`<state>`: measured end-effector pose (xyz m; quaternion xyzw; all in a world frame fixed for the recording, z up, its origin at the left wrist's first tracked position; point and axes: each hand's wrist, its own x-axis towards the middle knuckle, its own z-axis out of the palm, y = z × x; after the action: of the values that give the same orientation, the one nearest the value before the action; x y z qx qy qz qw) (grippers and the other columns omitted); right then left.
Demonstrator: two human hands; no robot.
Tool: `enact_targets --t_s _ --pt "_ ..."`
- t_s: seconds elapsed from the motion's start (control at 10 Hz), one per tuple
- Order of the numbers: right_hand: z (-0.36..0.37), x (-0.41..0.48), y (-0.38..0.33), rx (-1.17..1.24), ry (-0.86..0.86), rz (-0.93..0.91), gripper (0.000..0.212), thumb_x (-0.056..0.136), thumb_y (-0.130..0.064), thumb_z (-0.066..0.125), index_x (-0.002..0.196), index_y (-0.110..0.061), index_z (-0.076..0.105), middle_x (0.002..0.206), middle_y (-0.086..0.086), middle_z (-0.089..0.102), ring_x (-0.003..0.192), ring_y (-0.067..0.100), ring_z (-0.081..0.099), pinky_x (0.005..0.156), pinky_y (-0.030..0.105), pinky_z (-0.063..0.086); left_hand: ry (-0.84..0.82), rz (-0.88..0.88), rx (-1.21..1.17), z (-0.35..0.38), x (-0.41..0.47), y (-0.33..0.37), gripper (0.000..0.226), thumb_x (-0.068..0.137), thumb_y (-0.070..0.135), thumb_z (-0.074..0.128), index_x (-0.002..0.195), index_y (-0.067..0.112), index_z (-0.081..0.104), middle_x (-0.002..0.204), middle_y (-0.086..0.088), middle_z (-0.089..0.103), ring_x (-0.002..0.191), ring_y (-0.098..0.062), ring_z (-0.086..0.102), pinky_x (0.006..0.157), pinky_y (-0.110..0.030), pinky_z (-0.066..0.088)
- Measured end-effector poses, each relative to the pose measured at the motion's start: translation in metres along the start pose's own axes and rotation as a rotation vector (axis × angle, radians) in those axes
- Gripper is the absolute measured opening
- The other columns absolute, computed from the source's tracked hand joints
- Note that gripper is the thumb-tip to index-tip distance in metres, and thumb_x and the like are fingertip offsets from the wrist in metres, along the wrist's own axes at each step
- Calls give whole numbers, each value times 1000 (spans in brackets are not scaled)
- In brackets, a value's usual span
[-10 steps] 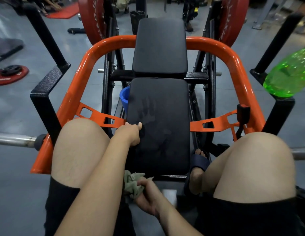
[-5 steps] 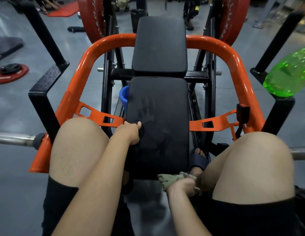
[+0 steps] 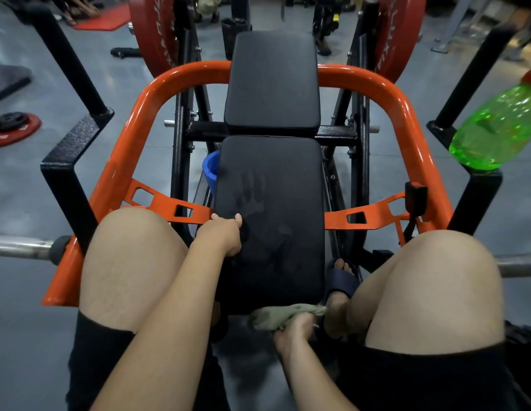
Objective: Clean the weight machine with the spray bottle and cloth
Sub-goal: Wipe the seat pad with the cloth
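The weight machine has an orange frame [image 3: 131,137] and two black pads. The near pad [image 3: 282,185] carries damp handprints. My left hand [image 3: 224,237] grips that pad's left edge, thumb on top. My right hand [image 3: 294,332] holds a crumpled olive-green cloth [image 3: 283,314] against the pad's near bottom edge, right of centre. The green spray bottle [image 3: 495,129] lies tilted on a black bracket at the right, its red cap toward the frame's edge.
My bare knees flank the pad, and a foot in a dark slider [image 3: 342,280] sits to its right. A blue cup-like part [image 3: 211,170] shows behind the pad's left side. Red weight plates [image 3: 151,34] hang behind; a steel bar [image 3: 18,247] crosses left.
My right hand has carried the cloth along the pad's near bottom edge, from under the left corner toward the right side. The left hand has kept its grip.
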<state>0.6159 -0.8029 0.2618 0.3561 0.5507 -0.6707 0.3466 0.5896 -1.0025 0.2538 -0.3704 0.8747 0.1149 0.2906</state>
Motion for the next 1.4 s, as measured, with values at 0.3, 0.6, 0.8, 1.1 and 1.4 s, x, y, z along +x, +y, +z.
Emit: enact_targets --t_s 0.3,0.6,0.8,1.1,1.4 --pt "7 91 65 130 -339 319 45 90 -16 35 75 11 68 82 23 70 85 40 56 80 51 45 0 20 -3 4 2 0 84 99 4 41 162 33 -7 165 -29 -6 142 -46 38 107 -52 47" --pt "1 97 36 94 -12 88 26 105 7 33 105 4 59 139 31 51 123 45 52 76 27 45 12 30 -26 6 1 1 85 97 0 39 162 31 -8 165 -29 -8 144 -48 34 109 -51 45" --pt "-7 110 0 279 399 -231 44 101 -32 44 115 3 65 97 19 71 82 38 67 56 33 46 9 27 -34 6 0 2 88 97 -1 43 162 31 -8 166 -27 -10 146 -50 29 111 -51 41" --pt "-1 114 39 109 183 -70 52 105 -45 26 123 -10 59 84 4 55 82 31 59 89 46 50 -9 12 -5 1 -4 8 88 96 -2 42 162 28 -9 166 -29 -7 146 -48 30 110 -50 41" --pt "24 59 31 -87 -191 -357 28 104 -32 53 94 -9 67 91 10 74 84 26 70 79 40 60 41 21 -100 15 -3 4 81 104 28 47 162 27 -9 163 -30 -17 146 -53 24 112 -52 40"
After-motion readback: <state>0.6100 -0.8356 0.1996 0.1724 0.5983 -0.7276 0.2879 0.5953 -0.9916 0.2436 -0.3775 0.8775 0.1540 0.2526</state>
